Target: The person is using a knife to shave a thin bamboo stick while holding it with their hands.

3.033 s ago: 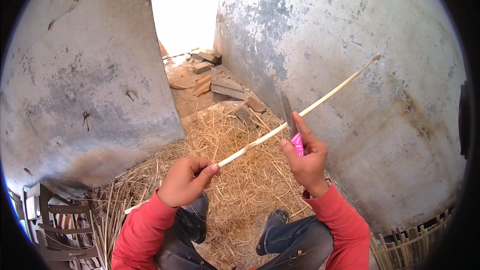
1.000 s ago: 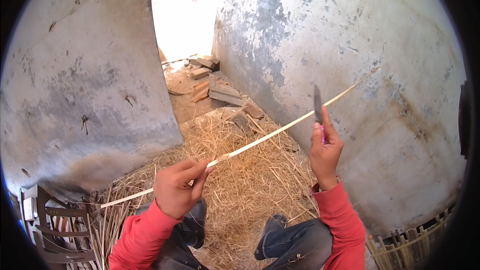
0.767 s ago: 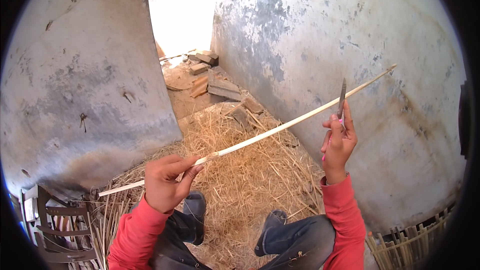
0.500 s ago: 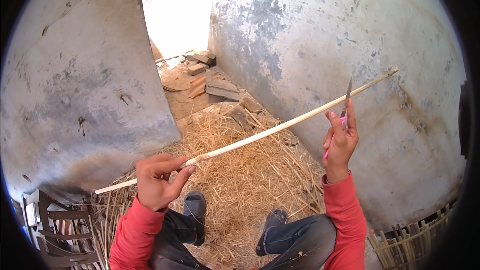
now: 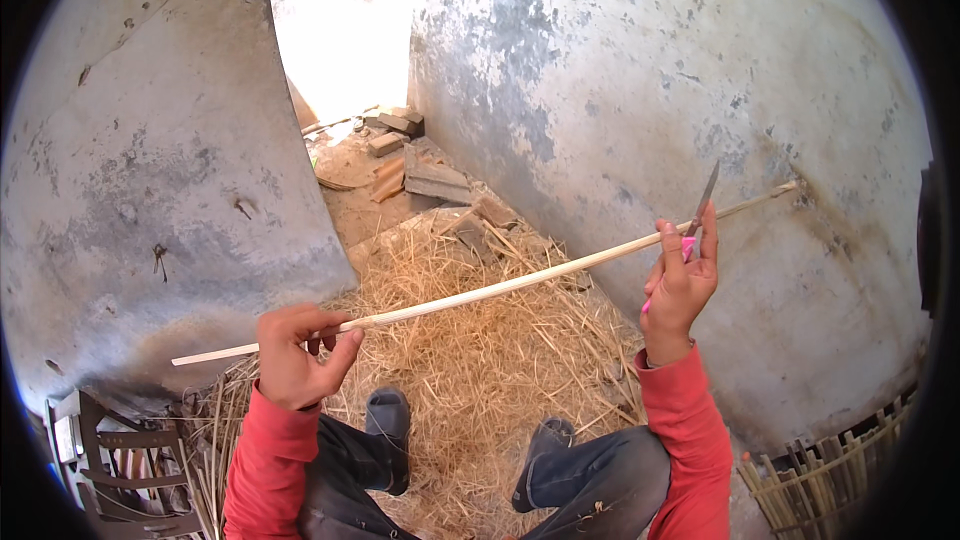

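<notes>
A long, pale split-cane strip (image 5: 500, 287), seemingly bamboo, stretches across in front of me and bows slightly. My left hand (image 5: 300, 353) pinches it between thumb and fingers, with a short end jutting out to the left. Farther along, my right hand (image 5: 682, 280) is closed around the pink handle of a knife (image 5: 705, 198). Its narrow blade points up beside the strip. The strip passes by the fingers of this hand, and its far end reaches up to the right, in front of the wall. How firmly those fingers touch the strip is hard to tell.
Shavings (image 5: 460, 370) cover the floor between my feet. Bricks and broken blocks (image 5: 435, 180) lie by the bright doorway. A dark chair (image 5: 130, 460) and long strips stand at lower left, a slatted cane piece (image 5: 830, 480) at lower right. Worn walls (image 5: 640, 70) rise on both sides.
My left hand has shifted slightly left and up with the strip. The strip's right end has dropped, so it lies flatter. The knife has moved a little to the right and down.
</notes>
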`<action>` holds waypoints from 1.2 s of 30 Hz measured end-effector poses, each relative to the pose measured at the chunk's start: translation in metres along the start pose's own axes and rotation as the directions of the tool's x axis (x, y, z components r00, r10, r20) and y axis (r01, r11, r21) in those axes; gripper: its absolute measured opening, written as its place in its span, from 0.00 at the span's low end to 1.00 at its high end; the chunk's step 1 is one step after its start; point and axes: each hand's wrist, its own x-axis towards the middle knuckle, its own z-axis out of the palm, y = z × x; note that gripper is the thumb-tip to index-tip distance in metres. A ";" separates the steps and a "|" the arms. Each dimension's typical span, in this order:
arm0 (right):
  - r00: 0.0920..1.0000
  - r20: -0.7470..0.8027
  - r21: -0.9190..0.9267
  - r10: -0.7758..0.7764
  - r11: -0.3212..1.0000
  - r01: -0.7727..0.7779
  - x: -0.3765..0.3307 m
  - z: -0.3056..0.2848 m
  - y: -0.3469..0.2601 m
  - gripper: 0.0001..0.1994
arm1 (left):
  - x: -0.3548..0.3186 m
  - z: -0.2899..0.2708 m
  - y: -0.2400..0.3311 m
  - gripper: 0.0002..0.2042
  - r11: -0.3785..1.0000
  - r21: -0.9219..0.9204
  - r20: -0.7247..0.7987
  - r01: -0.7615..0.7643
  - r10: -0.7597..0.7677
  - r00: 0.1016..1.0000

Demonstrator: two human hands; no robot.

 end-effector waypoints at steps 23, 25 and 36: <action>0.902 0.428 -0.099 0.057 0.995 -0.016 -0.067 0.032 0.005 0.32 | -0.005 0.044 0.032 0.06 0.955 0.171 0.390 -0.244 0.162 0.906; 0.900 0.436 -0.098 0.007 0.994 0.040 -0.070 0.035 0.007 0.32 | -0.005 0.043 0.033 0.06 0.964 0.164 0.392 -0.209 0.131 0.911; 0.623 0.782 -0.148 0.029 0.979 0.139 -0.096 0.042 0.014 0.25 | -0.007 0.048 0.045 0.09 0.992 0.121 0.407 -0.040 -0.013 0.913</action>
